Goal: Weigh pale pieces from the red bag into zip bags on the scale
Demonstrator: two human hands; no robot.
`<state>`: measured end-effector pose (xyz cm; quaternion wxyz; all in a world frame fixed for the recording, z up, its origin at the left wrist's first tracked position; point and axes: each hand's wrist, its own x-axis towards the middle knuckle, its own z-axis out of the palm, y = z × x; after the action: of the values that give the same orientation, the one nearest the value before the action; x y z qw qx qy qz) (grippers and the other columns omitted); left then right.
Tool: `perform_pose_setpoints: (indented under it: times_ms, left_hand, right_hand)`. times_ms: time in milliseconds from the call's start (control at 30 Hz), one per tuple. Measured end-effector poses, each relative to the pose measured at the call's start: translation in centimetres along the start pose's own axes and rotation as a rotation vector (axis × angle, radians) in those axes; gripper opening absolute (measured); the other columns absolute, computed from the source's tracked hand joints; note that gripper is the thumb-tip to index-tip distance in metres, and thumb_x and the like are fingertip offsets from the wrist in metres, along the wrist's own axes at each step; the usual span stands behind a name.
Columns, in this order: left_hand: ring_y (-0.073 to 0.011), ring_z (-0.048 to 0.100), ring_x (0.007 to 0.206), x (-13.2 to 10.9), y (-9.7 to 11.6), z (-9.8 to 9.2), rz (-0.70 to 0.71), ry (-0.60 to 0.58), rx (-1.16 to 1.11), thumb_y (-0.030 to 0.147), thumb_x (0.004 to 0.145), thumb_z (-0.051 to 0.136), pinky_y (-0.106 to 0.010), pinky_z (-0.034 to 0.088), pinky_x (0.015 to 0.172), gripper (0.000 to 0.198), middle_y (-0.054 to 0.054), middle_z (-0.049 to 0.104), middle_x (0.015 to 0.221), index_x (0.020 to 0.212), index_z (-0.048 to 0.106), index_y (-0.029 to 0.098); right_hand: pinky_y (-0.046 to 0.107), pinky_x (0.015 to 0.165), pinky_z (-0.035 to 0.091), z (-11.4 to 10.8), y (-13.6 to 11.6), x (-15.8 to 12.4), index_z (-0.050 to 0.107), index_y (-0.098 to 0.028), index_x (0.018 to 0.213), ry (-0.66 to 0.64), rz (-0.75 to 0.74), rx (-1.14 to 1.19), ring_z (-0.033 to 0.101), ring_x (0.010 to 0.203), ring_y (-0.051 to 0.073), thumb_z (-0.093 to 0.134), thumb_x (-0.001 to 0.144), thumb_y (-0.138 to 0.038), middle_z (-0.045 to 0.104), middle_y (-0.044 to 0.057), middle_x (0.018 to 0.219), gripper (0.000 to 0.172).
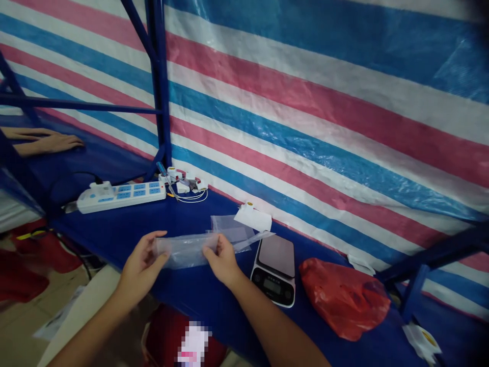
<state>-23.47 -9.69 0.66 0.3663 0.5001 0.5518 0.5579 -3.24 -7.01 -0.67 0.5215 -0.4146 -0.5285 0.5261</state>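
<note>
A clear plastic bag (pixel 186 251) is stretched between my two hands above the blue table. My left hand (pixel 143 257) pinches its left end, thumb in front. At the other end my right hand (pixel 222 257) grips it between thumb and curled fingers. Behind the right hand lie more clear plastic bags (pixel 233 227), flat on the table. Just right of them stands a kitchen scale (pixel 274 270) with a grey plate and a small display. Whether anything is inside the held bag I cannot tell.
A red plastic bag (pixel 346 298) rests right of the scale. At the back left are a white power strip (pixel 122 196) and a white cable (pixel 191 198). White paper (pixel 253 217) lies by the striped sheet (pixel 286 132). Another person's hands (pixel 57 142) rest on the neighbouring table.
</note>
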Motion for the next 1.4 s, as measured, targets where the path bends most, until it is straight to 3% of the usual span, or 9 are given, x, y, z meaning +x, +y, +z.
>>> perform_pose_setpoints:
  times_ms: [200, 367, 500, 600, 733, 900, 1033, 1167, 1400]
  left_hand:
    - [-0.0202, 0.069, 0.076, 0.3, -0.1, -1.4, -0.194, -0.078, -0.121, 0.052, 0.049, 0.092, -0.03, 0.056, 0.071, 0.092, 0.001, 0.075, 0.08, 0.127, 0.05, 0.026]
    - [-0.0216, 0.071, 0.075, -1.0, -0.1, -2.1, -0.173, -0.041, -0.159, 0.057, 0.055, 0.091, -0.037, 0.061, 0.072, 0.082, 0.002, 0.077, 0.08, 0.124, 0.054, 0.032]
    - [-0.0229, 0.072, 0.074, -1.1, 1.1, -2.4, -0.194, -0.041, -0.193, 0.056, 0.053, 0.092, -0.037, 0.063, 0.067, 0.085, 0.001, 0.077, 0.079, 0.125, 0.055, 0.032]
    - [-0.0232, 0.073, 0.072, -0.7, 2.5, -0.5, -0.234, -0.11, -0.24, 0.055, 0.054, 0.092, -0.036, 0.063, 0.066, 0.091, -0.002, 0.076, 0.08, 0.129, 0.051, 0.026]
    - [-0.0208, 0.074, 0.072, -0.8, 4.0, 6.0, -0.373, -0.239, -0.26, 0.04, 0.066, 0.088, -0.037, 0.065, 0.071, 0.076, -0.001, 0.072, 0.077, 0.128, 0.049, 0.021]
    - [-0.0212, 0.072, 0.061, -1.6, 4.1, 13.2, -0.425, -0.31, -0.187, 0.029, 0.073, 0.081, -0.036, 0.063, 0.061, 0.073, 0.002, 0.064, 0.068, 0.132, 0.041, 0.016]
    - [-0.0253, 0.07, 0.055, -2.5, 3.6, 14.1, -0.373, -0.394, -0.117, 0.039, 0.078, 0.076, -0.04, 0.06, 0.057, 0.071, -0.003, 0.068, 0.074, 0.133, 0.037, 0.018]
    - [-0.0268, 0.072, 0.058, -3.5, 3.3, 13.7, -0.454, -0.442, -0.181, 0.044, 0.079, 0.076, -0.041, 0.06, 0.06, 0.072, -0.008, 0.07, 0.078, 0.133, 0.036, 0.018]
    - [-0.0232, 0.074, 0.066, -4.1, 2.8, 12.9, -0.527, -0.37, -0.326, 0.053, 0.074, 0.082, -0.039, 0.065, 0.064, 0.095, -0.012, 0.073, 0.103, 0.146, 0.025, 0.026]
  right_hand:
    - [0.026, 0.063, 0.043, -0.6, -0.3, 1.1, 0.064, -0.019, 0.081, -0.031, 0.096, 0.104, 0.056, 0.061, 0.013, 0.076, 0.068, -0.038, 0.068, -0.001, 0.073, 0.026]
    - [0.025, 0.06, 0.042, -0.3, -0.7, 1.5, 0.063, -0.02, 0.077, -0.066, 0.126, 0.032, 0.054, 0.057, 0.012, 0.075, 0.072, -0.037, 0.066, -0.004, 0.068, 0.021]
    - [0.025, 0.06, 0.044, -0.7, -3.3, 0.8, 0.064, -0.021, 0.078, -0.087, 0.078, -0.106, 0.056, 0.061, 0.013, 0.07, 0.076, -0.034, 0.068, -0.002, 0.072, 0.015]
    - [0.026, 0.061, 0.044, -3.5, -7.2, 0.5, 0.066, -0.02, 0.082, -0.125, 0.062, -0.302, 0.058, 0.065, 0.014, 0.064, 0.078, -0.032, 0.068, -0.001, 0.076, 0.013]
    - [0.023, 0.052, 0.033, -9.7, -12.0, 1.7, 0.06, -0.017, 0.066, -0.099, 0.16, -0.689, 0.047, 0.056, 0.01, 0.061, 0.075, -0.028, 0.055, -0.003, 0.061, 0.014]
    - [0.024, 0.048, 0.023, -15.2, -12.7, 4.7, 0.052, -0.018, 0.047, -0.06, 0.256, -0.862, 0.033, 0.046, 0.008, 0.065, 0.066, -0.022, 0.04, -0.006, 0.044, 0.023]
    - [0.025, 0.048, 0.021, -16.3, -11.0, 5.8, 0.052, -0.017, 0.042, -0.088, 0.275, -0.94, 0.034, 0.044, 0.007, 0.066, 0.065, -0.015, 0.04, -0.006, 0.04, 0.027]
    - [0.026, 0.05, 0.021, -16.0, -10.9, 5.7, 0.048, -0.017, 0.042, -0.121, 0.19, -0.937, 0.032, 0.046, 0.006, 0.064, 0.07, -0.017, 0.036, -0.007, 0.042, 0.032]
    - [0.023, 0.055, 0.031, -12.7, -16.6, 3.9, 0.065, -0.018, 0.068, -0.258, 0.022, -0.807, 0.042, 0.057, 0.009, 0.068, 0.08, -0.036, 0.053, -0.004, 0.061, 0.023]
